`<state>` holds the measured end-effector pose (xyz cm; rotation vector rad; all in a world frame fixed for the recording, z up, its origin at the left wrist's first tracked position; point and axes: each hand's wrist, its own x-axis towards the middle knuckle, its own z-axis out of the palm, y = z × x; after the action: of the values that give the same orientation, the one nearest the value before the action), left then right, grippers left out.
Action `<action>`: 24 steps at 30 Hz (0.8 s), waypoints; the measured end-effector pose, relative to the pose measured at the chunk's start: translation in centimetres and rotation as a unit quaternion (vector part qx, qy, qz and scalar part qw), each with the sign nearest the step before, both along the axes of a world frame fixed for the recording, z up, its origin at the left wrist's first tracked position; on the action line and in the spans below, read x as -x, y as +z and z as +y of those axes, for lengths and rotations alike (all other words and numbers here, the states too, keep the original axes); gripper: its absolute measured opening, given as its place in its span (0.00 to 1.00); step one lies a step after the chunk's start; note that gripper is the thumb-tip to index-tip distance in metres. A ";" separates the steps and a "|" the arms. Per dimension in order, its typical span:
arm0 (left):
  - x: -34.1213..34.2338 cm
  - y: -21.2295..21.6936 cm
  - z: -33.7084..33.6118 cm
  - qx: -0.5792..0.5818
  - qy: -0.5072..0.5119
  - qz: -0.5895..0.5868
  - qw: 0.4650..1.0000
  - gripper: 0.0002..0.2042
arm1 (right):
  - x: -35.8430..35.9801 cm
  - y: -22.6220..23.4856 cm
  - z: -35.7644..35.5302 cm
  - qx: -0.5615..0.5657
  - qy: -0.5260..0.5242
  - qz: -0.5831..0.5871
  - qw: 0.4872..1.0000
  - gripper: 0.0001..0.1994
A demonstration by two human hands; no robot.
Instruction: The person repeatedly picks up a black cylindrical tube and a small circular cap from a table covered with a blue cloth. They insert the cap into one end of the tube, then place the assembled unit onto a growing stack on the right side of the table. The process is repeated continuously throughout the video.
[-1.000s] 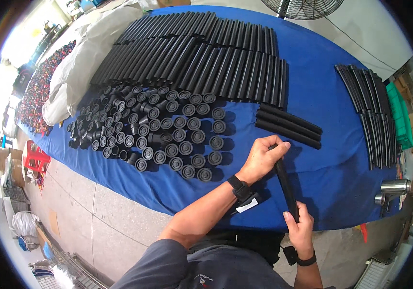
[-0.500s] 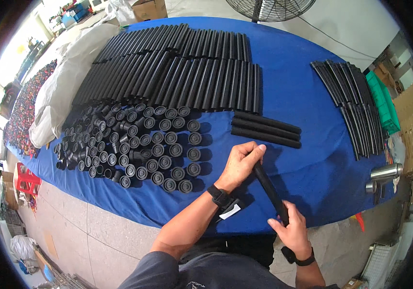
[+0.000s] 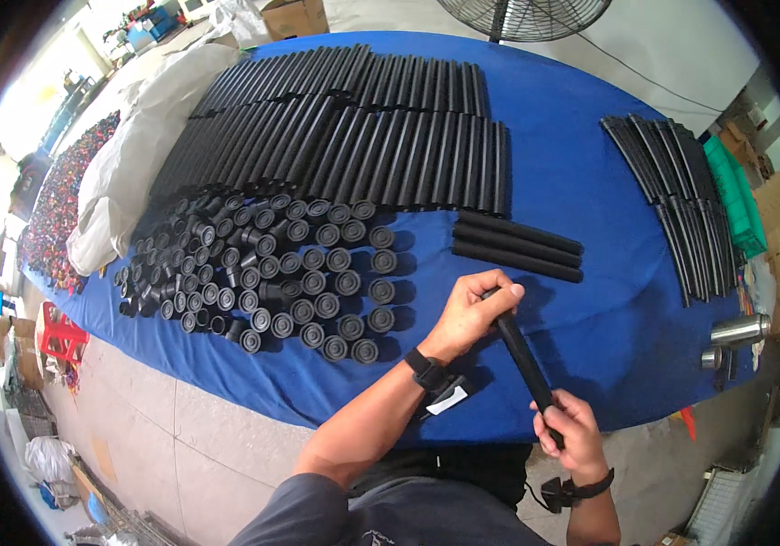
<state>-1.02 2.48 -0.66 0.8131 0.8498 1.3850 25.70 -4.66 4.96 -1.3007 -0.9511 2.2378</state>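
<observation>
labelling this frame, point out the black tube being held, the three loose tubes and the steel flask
black tube [image 3: 522,355], head view, bare middle of shaft
three loose tubes [image 3: 517,247], head view, middle tube
steel flask [image 3: 737,330], head view, its side

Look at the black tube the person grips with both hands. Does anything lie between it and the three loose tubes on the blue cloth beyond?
Nothing visible does. The black tube is held by the left hand and right hand; only bare blue cloth separates it from the three loose tubes.
</observation>
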 end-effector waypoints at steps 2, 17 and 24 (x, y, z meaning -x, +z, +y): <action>-0.2 0.0 0.0 -0.005 0.004 0.022 1.000 0.13 | 0.1 -0.3 -0.3 -0.110 0.026 -0.050 0.992 0.18; 0.2 1.1 -0.2 -0.031 -0.115 -0.057 0.991 0.13 | -1.5 -1.3 -0.3 0.047 -0.044 0.128 0.990 0.16; 0.4 1.1 -0.1 -0.048 -0.177 -0.075 0.980 0.23 | -3.7 -1.6 1.1 0.069 -0.045 0.141 0.987 0.15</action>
<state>-1.44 2.42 0.42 0.8741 0.4943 1.1591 29.41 -3.58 3.38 -1.0213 -0.6338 2.3685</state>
